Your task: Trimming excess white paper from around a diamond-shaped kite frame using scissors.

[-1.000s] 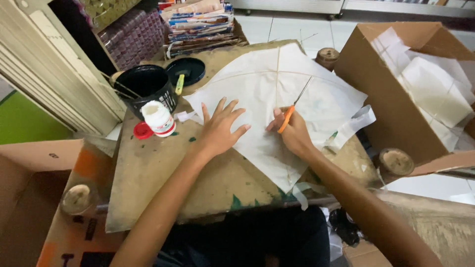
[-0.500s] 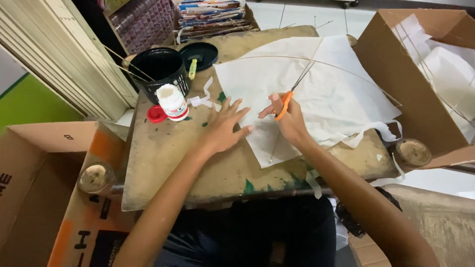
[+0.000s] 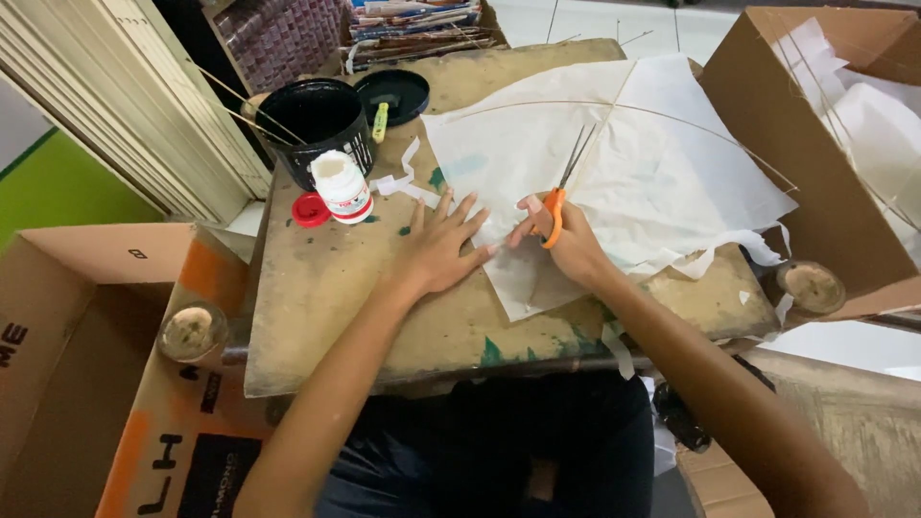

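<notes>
Worn table [image 3: 317,307]: one white sheet [image 3: 652,173]; left hand [image 3: 436,249] flat, fingers spread; right hand [image 3: 566,240] holding scissors [image 3: 561,187].

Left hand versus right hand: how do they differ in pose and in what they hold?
The left hand lies flat with fingers spread on the white paper sheet edge, holding nothing; the right hand is curled around orange-handled scissors. The left hand sits nearer the white bottle. Both rest on the table.

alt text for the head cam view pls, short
The right hand holds orange-handled scissors over a white paper kite sheet on a worn wooden table, while the left hand presses flat at the sheet's edge. A white glue bottle stands nearby.
</notes>
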